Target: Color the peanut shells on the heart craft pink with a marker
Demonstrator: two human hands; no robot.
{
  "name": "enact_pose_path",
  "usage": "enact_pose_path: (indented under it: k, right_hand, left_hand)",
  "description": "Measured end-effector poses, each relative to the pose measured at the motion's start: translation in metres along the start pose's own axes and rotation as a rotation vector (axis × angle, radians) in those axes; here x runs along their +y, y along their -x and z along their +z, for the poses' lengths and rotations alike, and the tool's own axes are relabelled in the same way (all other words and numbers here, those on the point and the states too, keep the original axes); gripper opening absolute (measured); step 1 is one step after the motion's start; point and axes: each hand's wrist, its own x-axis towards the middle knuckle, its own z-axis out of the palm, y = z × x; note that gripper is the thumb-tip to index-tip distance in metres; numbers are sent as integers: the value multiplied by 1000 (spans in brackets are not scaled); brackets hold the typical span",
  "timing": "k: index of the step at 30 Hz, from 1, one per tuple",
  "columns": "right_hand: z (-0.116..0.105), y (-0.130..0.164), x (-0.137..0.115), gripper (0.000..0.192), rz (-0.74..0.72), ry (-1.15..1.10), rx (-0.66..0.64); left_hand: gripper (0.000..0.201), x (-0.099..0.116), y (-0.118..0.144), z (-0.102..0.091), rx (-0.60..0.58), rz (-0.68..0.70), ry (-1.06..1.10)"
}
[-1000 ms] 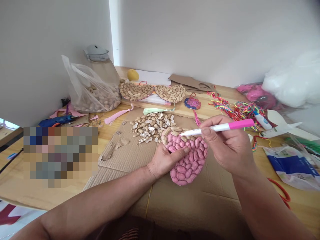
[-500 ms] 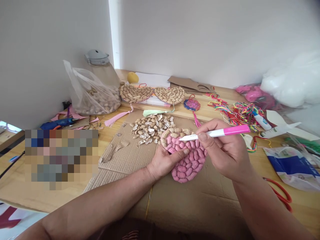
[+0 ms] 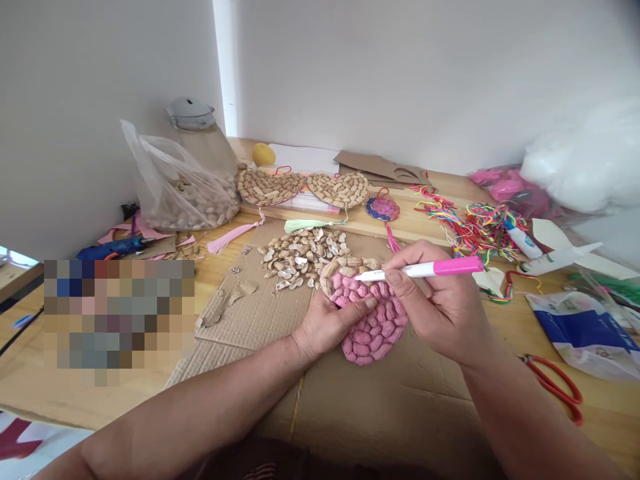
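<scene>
Mostly pink, the peanut-shell heart (image 3: 373,327) lies under the steadying left hand (image 3: 327,323); right hand (image 3: 440,307) pinches marker (image 3: 425,269).

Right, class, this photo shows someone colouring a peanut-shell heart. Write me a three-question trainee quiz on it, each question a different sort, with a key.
1. True or false: the right hand holds the pink-and-white marker pen.
2. Which lies just behind the half-pink peanut-shell heart? A) loose pile of empty peanut shells B) red-handled scissors C) clear plastic bag of peanuts
3. Fill in: the left hand steadies the heart on a sheet of brown ____.

Key: 1 true; 2 A; 3 cardboard.
</scene>
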Motion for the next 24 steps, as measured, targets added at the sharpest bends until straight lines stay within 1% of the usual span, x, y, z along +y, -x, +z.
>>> enact_pose_path:
  k: [4, 8, 10, 13, 17, 24]
  right_hand:
    - [-2, -1, -2, 20, -28, -10, -16]
    - [-4, -2, -1, 26, -20, 5, 66]
    - [-5, -2, -1, 25, -25, 20, 88]
    - [-5, -2, -3, 23, -25, 28, 80]
    - [-5, -2, -7, 25, -26, 33, 61]
    - [-3, 0, -4, 22, -39, 41, 74]
  left_hand:
    - [36, 0, 0, 0, -11, 15, -13]
    - [45, 2, 0, 1, 10, 23, -5]
    - [48, 2, 1, 1, 16, 13, -5]
    - [45, 2, 1, 0, -4, 4, -21]
    - [40, 3, 0, -1, -25, 27, -30]
    - [41, 1, -1, -2, -18, 12, -17]
